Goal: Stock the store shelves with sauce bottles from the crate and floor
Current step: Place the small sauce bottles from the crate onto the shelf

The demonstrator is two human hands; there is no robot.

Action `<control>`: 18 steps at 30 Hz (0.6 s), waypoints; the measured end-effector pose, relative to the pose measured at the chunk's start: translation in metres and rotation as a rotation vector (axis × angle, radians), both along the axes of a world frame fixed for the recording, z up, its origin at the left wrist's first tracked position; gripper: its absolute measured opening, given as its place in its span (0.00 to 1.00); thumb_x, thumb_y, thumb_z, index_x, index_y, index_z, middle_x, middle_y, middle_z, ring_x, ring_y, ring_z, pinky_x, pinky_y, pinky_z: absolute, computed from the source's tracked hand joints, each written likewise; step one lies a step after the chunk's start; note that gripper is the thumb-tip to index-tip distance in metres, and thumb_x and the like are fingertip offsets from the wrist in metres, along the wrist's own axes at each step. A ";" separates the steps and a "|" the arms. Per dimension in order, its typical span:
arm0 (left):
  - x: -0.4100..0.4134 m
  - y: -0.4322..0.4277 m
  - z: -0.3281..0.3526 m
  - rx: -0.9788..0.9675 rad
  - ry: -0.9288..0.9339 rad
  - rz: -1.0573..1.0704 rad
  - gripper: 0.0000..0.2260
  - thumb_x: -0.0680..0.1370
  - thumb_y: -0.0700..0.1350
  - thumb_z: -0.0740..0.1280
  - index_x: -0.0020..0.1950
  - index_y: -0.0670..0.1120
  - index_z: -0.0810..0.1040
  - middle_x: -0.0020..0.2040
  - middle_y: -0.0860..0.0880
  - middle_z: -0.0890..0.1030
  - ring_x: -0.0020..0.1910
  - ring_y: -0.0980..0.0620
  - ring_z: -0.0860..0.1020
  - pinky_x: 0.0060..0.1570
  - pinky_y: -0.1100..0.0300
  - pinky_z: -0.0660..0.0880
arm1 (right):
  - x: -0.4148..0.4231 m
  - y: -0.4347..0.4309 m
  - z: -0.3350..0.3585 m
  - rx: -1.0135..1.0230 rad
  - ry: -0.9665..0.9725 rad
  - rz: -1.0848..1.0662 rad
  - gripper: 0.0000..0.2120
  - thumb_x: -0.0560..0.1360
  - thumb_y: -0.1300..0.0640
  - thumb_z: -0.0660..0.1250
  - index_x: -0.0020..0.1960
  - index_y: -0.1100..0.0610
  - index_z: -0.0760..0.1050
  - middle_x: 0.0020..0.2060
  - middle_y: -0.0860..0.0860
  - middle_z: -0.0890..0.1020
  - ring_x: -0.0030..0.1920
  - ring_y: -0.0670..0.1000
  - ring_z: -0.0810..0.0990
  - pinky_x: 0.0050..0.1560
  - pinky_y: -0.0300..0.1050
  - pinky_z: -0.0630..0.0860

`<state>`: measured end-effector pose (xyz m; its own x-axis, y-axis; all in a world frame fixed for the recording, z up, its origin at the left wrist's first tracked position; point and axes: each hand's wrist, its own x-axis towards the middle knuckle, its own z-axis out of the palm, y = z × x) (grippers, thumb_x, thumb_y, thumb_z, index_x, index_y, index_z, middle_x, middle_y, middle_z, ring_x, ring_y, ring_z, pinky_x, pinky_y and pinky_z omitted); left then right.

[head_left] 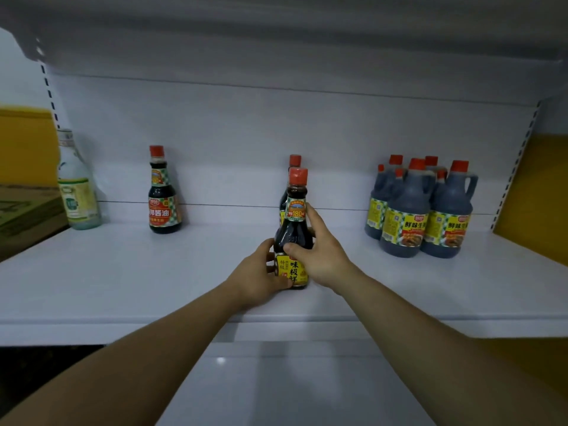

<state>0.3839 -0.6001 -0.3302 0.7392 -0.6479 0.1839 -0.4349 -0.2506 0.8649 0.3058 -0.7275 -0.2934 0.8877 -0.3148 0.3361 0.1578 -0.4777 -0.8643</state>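
A dark sauce bottle (295, 216) with a red cap and a yellow label stands upright on the white shelf (123, 278), near its middle. My left hand (261, 275) grips its lower body from the left. My right hand (319, 250) wraps round its shoulder from the right, thumb across the front. Right behind it stands a second bottle of the same kind (293, 162), mostly hidden. A similar single bottle (163, 195) stands further left near the back panel.
Several large dark jugs with handles (424, 210) cluster at the shelf's right. A pale clear bottle (76, 186) stands at the far left beside a cardboard box (24, 216). Another shelf hangs overhead, and a lower shelf (292, 379) shows below.
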 end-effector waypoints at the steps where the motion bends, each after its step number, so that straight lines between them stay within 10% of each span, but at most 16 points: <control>1: 0.005 -0.003 0.000 0.049 -0.026 0.011 0.38 0.71 0.42 0.74 0.75 0.51 0.57 0.63 0.49 0.76 0.57 0.53 0.78 0.57 0.58 0.76 | 0.005 -0.005 -0.001 0.000 0.008 -0.019 0.37 0.76 0.58 0.69 0.77 0.42 0.53 0.59 0.43 0.72 0.57 0.45 0.73 0.57 0.42 0.73; 8: 0.041 -0.016 0.002 0.771 -0.349 0.059 0.36 0.72 0.72 0.56 0.77 0.58 0.54 0.78 0.52 0.54 0.77 0.46 0.53 0.73 0.39 0.48 | 0.034 -0.054 -0.004 -0.014 0.026 -0.169 0.30 0.77 0.57 0.68 0.75 0.50 0.59 0.63 0.51 0.76 0.60 0.53 0.76 0.57 0.46 0.72; 18: 0.046 -0.036 -0.009 0.912 -0.421 0.072 0.34 0.73 0.73 0.48 0.76 0.62 0.50 0.79 0.55 0.48 0.77 0.43 0.45 0.70 0.33 0.42 | 0.091 -0.113 -0.010 -0.019 0.000 -0.249 0.30 0.77 0.59 0.68 0.75 0.51 0.60 0.63 0.54 0.75 0.58 0.52 0.75 0.58 0.46 0.70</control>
